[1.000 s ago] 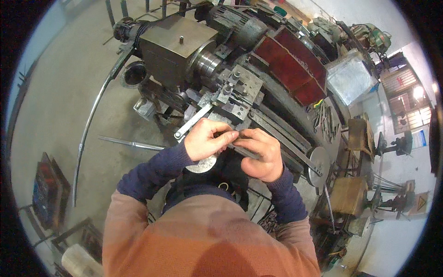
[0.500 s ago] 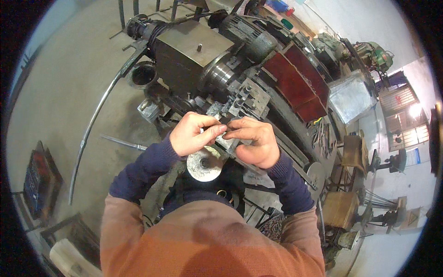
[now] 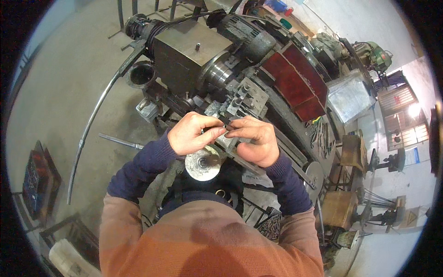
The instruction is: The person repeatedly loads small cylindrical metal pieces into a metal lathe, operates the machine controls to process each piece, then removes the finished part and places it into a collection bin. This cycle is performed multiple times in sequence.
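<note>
A small dark part [image 3: 224, 126] is pinched by the left hand [image 3: 194, 134]; gripping by the right hand [image 3: 258, 143] cannot be confirmed. Through slackened fingers, it could be dropped below them.

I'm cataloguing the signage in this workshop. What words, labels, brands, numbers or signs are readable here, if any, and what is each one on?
No text can be read clearly.
White-and-blue notice on the right-hand wall: too small to read.
Triangular sign on the same wall: blurred.
Red mark at the window: too blurred to read.
White sheet below the hands: dark marks, illegible.
</note>
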Demonstrator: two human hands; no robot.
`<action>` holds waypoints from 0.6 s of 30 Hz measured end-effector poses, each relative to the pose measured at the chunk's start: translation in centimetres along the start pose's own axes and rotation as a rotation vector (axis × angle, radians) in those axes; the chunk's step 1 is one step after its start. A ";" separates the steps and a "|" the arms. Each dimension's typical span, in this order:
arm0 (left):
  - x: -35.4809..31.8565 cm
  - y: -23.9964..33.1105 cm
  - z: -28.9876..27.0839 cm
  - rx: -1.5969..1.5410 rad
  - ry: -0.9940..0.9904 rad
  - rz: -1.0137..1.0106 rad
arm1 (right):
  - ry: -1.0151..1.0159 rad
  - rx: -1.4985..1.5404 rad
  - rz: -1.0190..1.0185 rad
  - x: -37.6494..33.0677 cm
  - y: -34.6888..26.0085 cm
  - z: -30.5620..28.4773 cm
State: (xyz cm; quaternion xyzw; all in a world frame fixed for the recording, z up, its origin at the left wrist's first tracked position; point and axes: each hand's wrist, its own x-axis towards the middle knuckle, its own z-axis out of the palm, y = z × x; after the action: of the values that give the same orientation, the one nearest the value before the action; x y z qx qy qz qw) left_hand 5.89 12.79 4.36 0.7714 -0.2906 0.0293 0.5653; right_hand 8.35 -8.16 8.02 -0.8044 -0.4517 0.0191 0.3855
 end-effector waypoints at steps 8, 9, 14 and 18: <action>-0.3 -0.1 1.1 -0.375 0.018 -0.106 | 0.038 0.281 0.022 -1.7 1.4 0.3; -0.4 -0.1 1.4 -0.473 0.010 -0.110 | 0.035 0.339 0.049 -2.0 1.5 0.5; -0.2 0.3 2.0 -0.657 -0.156 -0.158 | 0.063 0.770 0.122 -3.1 1.8 1.2; 0.0 0.4 2.4 -0.739 -0.170 -0.200 | 0.093 0.934 0.147 -3.7 1.7 1.6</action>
State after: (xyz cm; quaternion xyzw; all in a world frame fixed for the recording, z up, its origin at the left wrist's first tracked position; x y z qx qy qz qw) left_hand 5.02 10.57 3.83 0.5400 -0.2508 -0.1967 0.7790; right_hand 6.82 -10.43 4.65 -0.5747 -0.3190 0.2113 0.7234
